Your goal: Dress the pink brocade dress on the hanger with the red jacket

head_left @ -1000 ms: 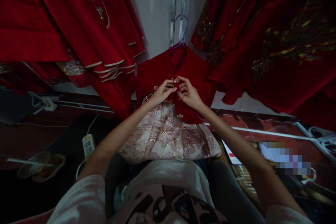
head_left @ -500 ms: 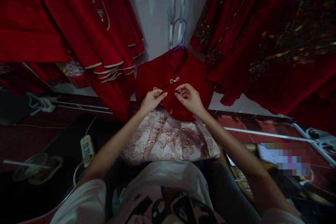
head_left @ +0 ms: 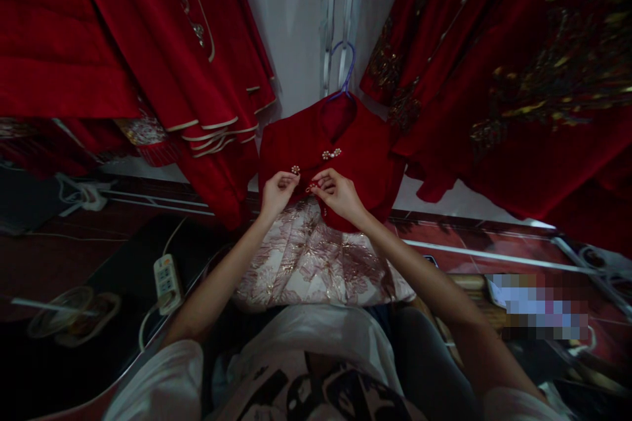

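A white short-sleeved T-shirt point(head_left: 316, 332) with a bold black print point(head_left: 320, 398) across the front; its loose sleeves point(head_left: 158, 381) end above the elbow, leaving forearms, left hand point(head_left: 276, 191) and right hand point(head_left: 338, 196) bare. Dark grey trousers point(head_left: 427, 365) cover the legs

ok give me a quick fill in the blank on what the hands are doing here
The left hand and right hand both pinch the front of a ____ jacket. The pearl clasp near the collar sits ____ the hands. The white power strip lies on the person's ____ side.
Missing words: red; above; left
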The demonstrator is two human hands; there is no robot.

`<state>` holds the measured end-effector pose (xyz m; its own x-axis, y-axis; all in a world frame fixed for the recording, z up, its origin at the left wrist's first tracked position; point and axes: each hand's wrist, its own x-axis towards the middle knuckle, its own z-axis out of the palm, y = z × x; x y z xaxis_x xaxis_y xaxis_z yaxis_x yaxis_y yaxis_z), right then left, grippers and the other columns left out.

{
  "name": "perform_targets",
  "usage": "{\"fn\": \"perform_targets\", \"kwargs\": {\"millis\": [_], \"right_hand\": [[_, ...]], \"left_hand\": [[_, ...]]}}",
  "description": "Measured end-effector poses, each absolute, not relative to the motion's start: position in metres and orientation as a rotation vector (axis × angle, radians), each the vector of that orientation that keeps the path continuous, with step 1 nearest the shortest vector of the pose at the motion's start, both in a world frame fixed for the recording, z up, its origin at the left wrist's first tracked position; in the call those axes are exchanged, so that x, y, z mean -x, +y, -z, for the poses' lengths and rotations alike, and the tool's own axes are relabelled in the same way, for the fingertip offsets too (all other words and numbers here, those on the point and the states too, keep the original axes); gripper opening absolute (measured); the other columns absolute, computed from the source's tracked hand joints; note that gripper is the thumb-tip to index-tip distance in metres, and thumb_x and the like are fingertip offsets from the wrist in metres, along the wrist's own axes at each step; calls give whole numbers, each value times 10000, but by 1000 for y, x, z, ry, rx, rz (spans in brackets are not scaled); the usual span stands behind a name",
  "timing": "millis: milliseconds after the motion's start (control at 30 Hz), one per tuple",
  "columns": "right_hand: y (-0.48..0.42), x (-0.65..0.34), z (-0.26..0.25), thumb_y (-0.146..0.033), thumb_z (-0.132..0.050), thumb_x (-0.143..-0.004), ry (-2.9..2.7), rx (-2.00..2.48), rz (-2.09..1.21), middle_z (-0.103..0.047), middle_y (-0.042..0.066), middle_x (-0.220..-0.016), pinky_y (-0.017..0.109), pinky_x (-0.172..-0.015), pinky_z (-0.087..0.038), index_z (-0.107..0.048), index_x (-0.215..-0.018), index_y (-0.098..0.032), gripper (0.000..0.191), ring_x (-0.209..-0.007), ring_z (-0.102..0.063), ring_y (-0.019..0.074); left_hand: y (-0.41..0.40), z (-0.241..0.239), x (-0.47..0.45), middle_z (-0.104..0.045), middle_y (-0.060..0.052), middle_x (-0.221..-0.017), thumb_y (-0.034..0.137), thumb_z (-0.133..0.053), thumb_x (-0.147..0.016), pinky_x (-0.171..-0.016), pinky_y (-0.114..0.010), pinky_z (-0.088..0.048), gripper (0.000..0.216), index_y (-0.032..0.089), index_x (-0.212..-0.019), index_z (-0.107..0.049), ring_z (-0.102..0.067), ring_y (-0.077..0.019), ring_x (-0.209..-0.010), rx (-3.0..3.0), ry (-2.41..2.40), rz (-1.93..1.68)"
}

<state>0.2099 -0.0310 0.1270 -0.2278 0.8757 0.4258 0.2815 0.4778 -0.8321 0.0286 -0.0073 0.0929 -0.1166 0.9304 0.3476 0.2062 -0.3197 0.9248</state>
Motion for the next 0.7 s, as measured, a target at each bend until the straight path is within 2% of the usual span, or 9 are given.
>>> {"fn": "perform_targets", "kwargs": {"millis": [100, 200, 500, 700], "right_hand": [[-23, -211, -122, -247, -647, -763, -1750, 1012, -714, -636, 22, -808, 255, -628, -525, -635, -927, -187, 175, -703, -606, 121], [-16, -210, -117, -248, -633, -782, -1782, 997, -669, -640, 27, -837, 261, -647, -535, -671, -994, -202, 220, -708, -607, 120], [3, -198, -109, -184, -620, -784, -1767, 999, -609, -680, 38, -893, 275, -708, -544, -690, -970, -191, 199, -694, -628, 115], [9, -198, -104, -182, -614, -782, -1743, 1014, -578, -666, 36, -883, 263, -695, -544, -689, -969, -189, 201, -690, -630, 112]], "left_hand": [[3, -78, -23, -692, -56, -951, 234, -674, -720, -706, -242, -533, 221, 167, -923, -620, -635, -103, -751, -1618, 1324, -1517], [6, -70, -27, -688, -63, -1006, 166, -648, -707, -735, -260, -539, 282, 178, -985, -606, -647, -110, -789, -1624, 1298, -1458], [14, -71, -43, -697, -74, -965, 155, -637, -716, -813, -300, -541, 277, 157, -993, -627, -659, -134, -833, -1622, 1289, -1526], [13, -73, -46, -709, -61, -958, 148, -627, -718, -793, -292, -551, 263, 166, -979, -658, -668, -130, -804, -1627, 1328, -1539]]}}
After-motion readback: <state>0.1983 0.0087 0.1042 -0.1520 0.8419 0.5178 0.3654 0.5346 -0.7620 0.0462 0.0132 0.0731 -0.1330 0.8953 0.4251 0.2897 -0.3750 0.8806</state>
